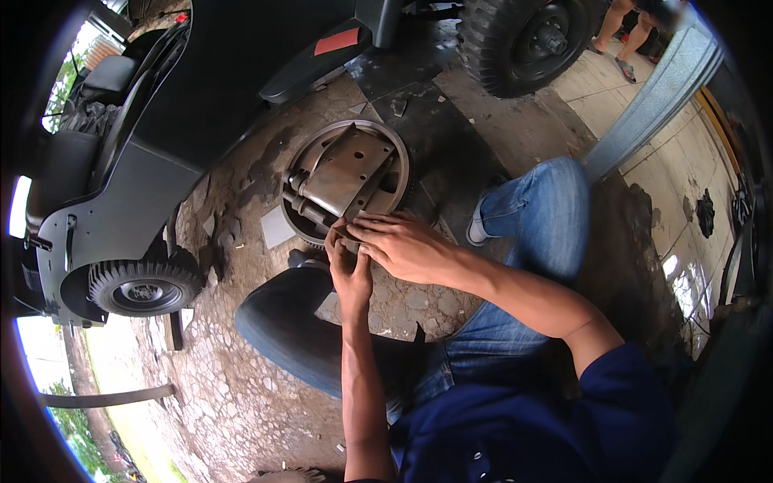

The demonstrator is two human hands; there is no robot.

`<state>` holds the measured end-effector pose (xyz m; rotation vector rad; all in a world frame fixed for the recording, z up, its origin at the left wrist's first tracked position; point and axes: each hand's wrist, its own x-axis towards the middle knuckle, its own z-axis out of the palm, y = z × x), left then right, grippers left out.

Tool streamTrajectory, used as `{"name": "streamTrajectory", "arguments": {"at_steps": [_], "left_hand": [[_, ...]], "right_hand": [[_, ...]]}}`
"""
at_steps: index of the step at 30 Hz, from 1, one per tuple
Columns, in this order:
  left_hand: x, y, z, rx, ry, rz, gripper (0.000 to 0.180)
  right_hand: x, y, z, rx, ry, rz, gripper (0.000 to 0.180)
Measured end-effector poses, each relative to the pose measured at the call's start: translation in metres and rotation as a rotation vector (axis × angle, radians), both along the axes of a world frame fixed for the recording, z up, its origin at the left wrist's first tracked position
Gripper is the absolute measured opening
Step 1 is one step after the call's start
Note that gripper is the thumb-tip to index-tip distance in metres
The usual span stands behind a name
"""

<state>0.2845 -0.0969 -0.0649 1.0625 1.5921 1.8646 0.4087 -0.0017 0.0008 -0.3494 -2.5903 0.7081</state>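
Note:
A round metal ring with a toothed outer edge [405, 173] lies on the ground between my legs. Across it rests a grey-brown metal bracket [348, 173] with several holes and a short cylindrical part [316, 211] along its left side. At the near edge of the bracket, my left hand [351, 270] has its fingertips closed on a small dark piece, mostly covered by the fingers. Stretched fingers of my right hand [396, 243] lie flat over that same near edge, touching my left fingertips. What lies under the right palm is hidden.
A dark vehicle body [233, 88] stands at the left, with a front wheel [143, 287]. Another large tyre [523, 44] is at the top. A grey metal post [656, 101] rises at the right; beyond it, a person's legs [636, 36]. A pale flat piece [278, 229] lies beside the ring.

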Motion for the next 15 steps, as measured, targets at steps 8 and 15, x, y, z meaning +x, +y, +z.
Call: {"name": "streamTrajectory", "arguments": {"at_steps": [8, 15], "left_hand": [[0.004, -0.003, 0.01, -0.011, 0.058, 0.002, 0.044], [0.005, -0.002, 0.009, 0.03, -0.004, 0.002, 0.052]], "right_hand": [[-0.001, -0.005, 0.002, -0.095, 0.105, 0.064, 0.035], [-0.001, 0.0, 0.006, -0.105, 0.115, 0.118, 0.035]]}}
